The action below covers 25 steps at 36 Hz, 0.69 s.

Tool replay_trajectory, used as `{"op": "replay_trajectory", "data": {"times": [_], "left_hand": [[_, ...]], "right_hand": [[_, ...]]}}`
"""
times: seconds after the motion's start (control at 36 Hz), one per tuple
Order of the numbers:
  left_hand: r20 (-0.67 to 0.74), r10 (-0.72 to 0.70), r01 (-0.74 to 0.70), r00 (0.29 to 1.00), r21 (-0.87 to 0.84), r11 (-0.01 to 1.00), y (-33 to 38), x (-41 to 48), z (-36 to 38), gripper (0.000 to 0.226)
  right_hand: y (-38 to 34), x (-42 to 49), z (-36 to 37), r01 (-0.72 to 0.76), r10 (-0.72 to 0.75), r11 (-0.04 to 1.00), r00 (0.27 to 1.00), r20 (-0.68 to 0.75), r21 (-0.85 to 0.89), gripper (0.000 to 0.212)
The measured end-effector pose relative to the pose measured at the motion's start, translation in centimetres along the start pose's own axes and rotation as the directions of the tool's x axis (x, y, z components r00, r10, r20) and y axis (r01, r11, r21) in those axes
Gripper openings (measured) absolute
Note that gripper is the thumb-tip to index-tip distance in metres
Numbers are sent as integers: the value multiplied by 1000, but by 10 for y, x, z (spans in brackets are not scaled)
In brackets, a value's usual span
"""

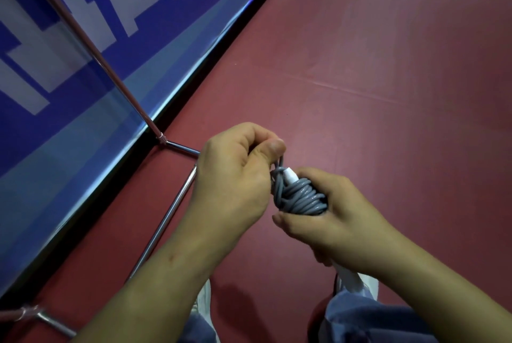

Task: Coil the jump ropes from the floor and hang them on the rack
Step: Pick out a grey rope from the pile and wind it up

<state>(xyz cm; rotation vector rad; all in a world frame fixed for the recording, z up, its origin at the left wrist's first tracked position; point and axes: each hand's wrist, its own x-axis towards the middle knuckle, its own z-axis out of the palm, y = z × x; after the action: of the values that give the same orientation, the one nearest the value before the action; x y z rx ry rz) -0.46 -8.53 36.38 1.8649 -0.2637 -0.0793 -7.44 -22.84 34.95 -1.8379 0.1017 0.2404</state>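
The floor (388, 65) is dark red, and a blue wall (69, 120) with big white shapes runs along its left side. In the middle, up off the floor, is a grey jump rope (300, 198). It is wound in many loops round a white handle (290, 176), whose tip pokes out at the top. The right hand (340, 212) holds the bundle from below, with thumb and fingers curled round the loops. The left hand (235, 176) is just beside it, thumb and fingers squeezed together on one bit of rope that sticks up from the bundle. Shiny metal bars of the rack (166, 220) stand on the floor by the wall, to the left of the hands. Below the arms are blue trousers (368, 320) and a white shoe (357, 281).
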Motion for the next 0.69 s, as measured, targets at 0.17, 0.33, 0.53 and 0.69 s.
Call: {"op": "replay_trajectory", "data": {"times": [0.17, 0.33, 0.53, 0.69], "left_hand": [[-7, -12, 10, 1000, -161, 987, 2, 3, -1, 18], [-34, -15, 10, 999, -154, 988, 3, 7, 0, 20], [5, -69, 68, 998, -200, 978, -5, 10, -4, 17], [176, -54, 92, 983, -217, 972, -6, 14, -21, 12]], "right_hand": [[0, 1, -5, -53, 40, 976, 997, 64, 213, 16], [-1, 4, -6, -26, 15, 990, 996, 83, 141, 19], [5, 3, 1, -27, 15, 994, 993, 119, 102, 22], [7, 6, -1, 29, -46, 988, 993, 109, 149, 26]]}}
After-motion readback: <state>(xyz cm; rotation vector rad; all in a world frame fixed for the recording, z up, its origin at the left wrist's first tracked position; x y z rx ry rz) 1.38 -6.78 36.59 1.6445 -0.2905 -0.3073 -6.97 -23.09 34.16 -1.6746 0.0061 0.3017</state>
